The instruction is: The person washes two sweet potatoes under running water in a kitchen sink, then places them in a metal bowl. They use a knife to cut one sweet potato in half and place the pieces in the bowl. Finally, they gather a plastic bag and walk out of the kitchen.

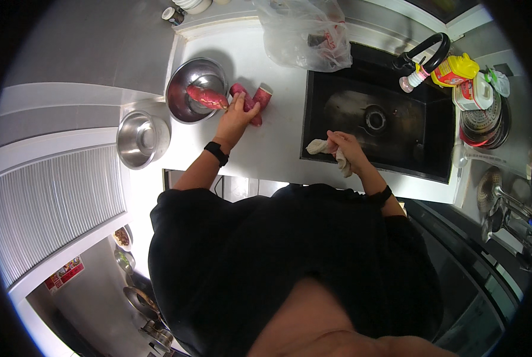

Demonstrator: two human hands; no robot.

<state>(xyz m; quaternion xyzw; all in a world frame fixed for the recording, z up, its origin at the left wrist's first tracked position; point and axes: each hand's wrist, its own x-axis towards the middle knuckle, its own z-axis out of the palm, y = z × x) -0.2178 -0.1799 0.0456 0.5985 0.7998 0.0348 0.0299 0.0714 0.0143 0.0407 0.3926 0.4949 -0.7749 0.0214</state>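
Note:
My left hand point(235, 124) is over the white counter point(283, 116), its fingers and thumb around a red-skinned sweet potato point(249, 105). Just right of it lies a sweet potato piece point(262, 97) with a pale cut end. Another sweet potato point(207, 97) rests in a steel bowl point(174, 91), its tip at the rim near my left wrist. At the front left of the black sink point(337, 120), my right hand point(347, 146) grips a bunched off-white cloth point(318, 146), with ends sticking out on both sides of the fist.
A second steel bowl point(129, 140) stands at the left. Behind the sink's left corner sits a clear plastic bag point(292, 44). A black faucet point(437, 49) arches over the sink, with a yellow bottle point(455, 70), a white jug point(471, 94) and strainers point(482, 117) at its right.

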